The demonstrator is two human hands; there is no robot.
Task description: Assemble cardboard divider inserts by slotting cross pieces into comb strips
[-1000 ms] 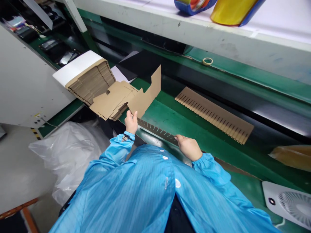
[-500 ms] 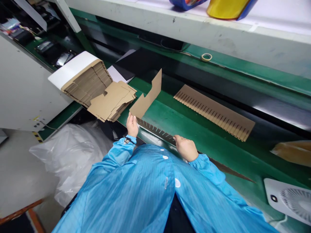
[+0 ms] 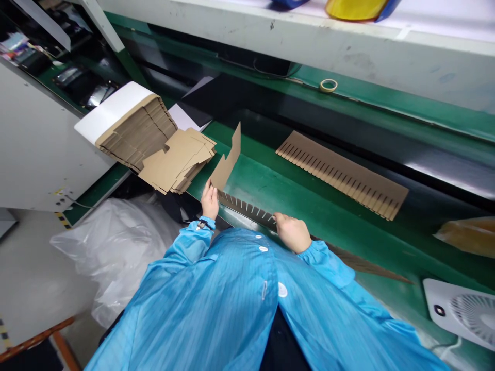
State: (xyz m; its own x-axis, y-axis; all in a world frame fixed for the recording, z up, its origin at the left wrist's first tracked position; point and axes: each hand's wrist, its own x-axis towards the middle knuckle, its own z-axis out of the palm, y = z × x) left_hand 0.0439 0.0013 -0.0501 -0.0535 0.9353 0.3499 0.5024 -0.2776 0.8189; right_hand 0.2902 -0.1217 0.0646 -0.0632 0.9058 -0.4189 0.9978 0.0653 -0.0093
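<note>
1. A long green worktop is stretching across the view, running beneath a white shelf that is carrying a glossy yellow-and-blue package.
2. A person in a blue striped smock is leaning over the worktop's near edge, with both forearms reaching forward and both elasticated cuffs gathered at the wrists.
3. The left hand is standing upright, its fingers pinching near one end of a slotted cardboard strip. The grip is clenched on the card.
4. The right hand is lying palm-down further along, its grip also closed over the strip's upper edge.
5. The strip is narrow corrugated card, seen almost edge-on and held just above the worktop. Its long axis is running from lower right to upper left, its comb-like teeth are pointing upward, and its far end is reaching out past the right hand.
6. A notched tan flap is rising from the left fingers, tilting up and to the right. I cannot tell whether it belongs to the same strip.
7. A matching slotted strip is lying flat on the worktop, teeth pointing toward the person.
8. To the left, flattened corrugated blanks are stacked on a white board, with looser blanks splaying out below them.
9. A small roll of masking tape is sitting on a green ledge.
</note>
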